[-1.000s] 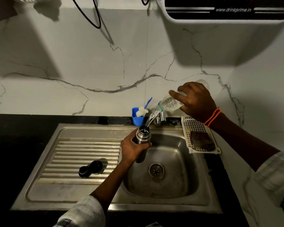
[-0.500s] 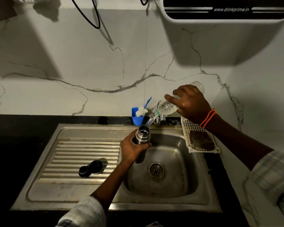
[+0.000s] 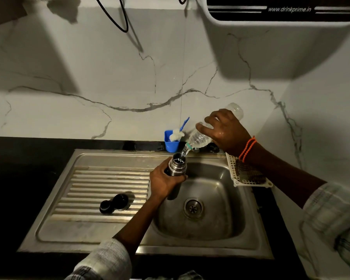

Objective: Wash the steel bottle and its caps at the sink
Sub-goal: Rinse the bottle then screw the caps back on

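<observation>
1 head-worn camera looks forward and down, close over the sink (image 3: 226, 156) toward the wall.

Blue cup (image 3: 171, 142), white mesh tray (image 3: 249, 176)

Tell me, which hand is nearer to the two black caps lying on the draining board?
The left hand: it grips the steel bottle just right of the caps. The right hand is farther, up by the wall, tipping a plastic bottle.

Pale checked sleeves (image 3: 331, 207), orange wrist thread (image 3: 248, 148).
</observation>
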